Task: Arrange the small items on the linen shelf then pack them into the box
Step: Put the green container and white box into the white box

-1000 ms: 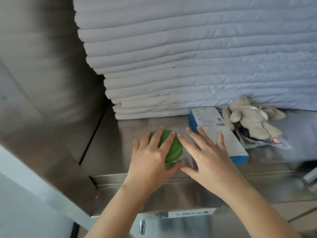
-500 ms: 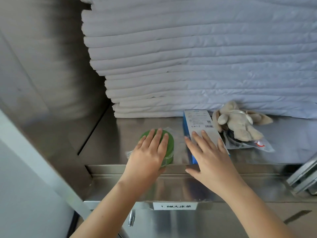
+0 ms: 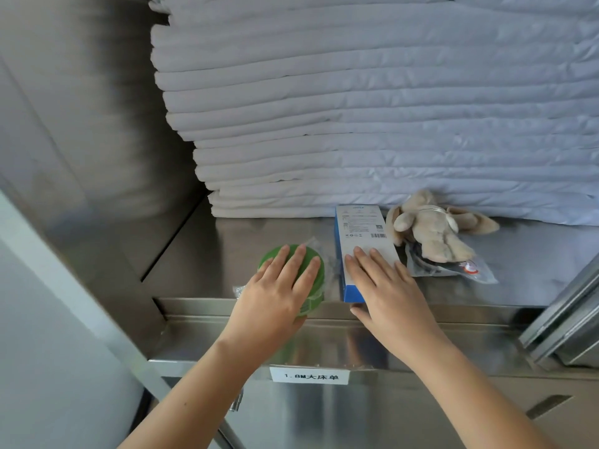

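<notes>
The steel shelf (image 3: 252, 234) bears stacked sheets (image 3: 356, 124), green disc (image 3: 266, 259), blue box (image 3: 363, 228), plush toy (image 3: 434, 231), packet (image 3: 466, 270).

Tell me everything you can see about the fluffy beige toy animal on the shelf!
The fluffy beige plush toy animal looks soft and floppy, with long limbs splayed out. It lies slumped on the shiny steel shelf, partly on a clear plastic packet, against the stack of folded white sheets, just right of the blue-and-white carton.

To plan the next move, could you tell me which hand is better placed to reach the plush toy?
Probably the right hand: it rests on the blue box beside the plush toy; the left hand covers the green tub, farther away.
</notes>
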{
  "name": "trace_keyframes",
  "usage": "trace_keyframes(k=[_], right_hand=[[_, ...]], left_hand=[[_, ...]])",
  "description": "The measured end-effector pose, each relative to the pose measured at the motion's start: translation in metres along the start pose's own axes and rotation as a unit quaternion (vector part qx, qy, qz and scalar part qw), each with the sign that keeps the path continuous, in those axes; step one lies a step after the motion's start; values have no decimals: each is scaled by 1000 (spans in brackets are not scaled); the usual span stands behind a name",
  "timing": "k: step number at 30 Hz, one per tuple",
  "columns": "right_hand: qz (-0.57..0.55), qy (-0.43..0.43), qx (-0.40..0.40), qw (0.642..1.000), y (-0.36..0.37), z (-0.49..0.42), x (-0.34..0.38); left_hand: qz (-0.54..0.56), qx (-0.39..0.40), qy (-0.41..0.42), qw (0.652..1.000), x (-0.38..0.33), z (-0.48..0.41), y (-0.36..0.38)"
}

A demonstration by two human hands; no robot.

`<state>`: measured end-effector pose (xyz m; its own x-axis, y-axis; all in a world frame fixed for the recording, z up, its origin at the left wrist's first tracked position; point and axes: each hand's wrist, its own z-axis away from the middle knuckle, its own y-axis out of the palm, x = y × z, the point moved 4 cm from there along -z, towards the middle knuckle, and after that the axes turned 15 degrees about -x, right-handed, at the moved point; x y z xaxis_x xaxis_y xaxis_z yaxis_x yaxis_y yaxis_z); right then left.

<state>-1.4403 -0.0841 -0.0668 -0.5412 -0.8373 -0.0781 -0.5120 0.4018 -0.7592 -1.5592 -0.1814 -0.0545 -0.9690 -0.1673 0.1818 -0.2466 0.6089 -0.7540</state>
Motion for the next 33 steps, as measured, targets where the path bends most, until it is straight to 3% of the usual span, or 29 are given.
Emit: trace_keyframes(k=[10, 18, 24, 33], right_hand=[[8, 3, -36, 999, -3, 9, 4], [9, -26, -132, 991, -5, 19, 15], [-10, -19, -114, 993, -10, 17, 10], [-75, -44, -160, 983, -38, 21, 21]], left_hand=[[-6, -2, -11, 1000, -5, 2, -3], [-12, -35, -11, 999, -5, 8, -1], [1, -48, -19, 999, -7, 13, -7], [-29, -73, -56, 995, -14, 31, -41]])
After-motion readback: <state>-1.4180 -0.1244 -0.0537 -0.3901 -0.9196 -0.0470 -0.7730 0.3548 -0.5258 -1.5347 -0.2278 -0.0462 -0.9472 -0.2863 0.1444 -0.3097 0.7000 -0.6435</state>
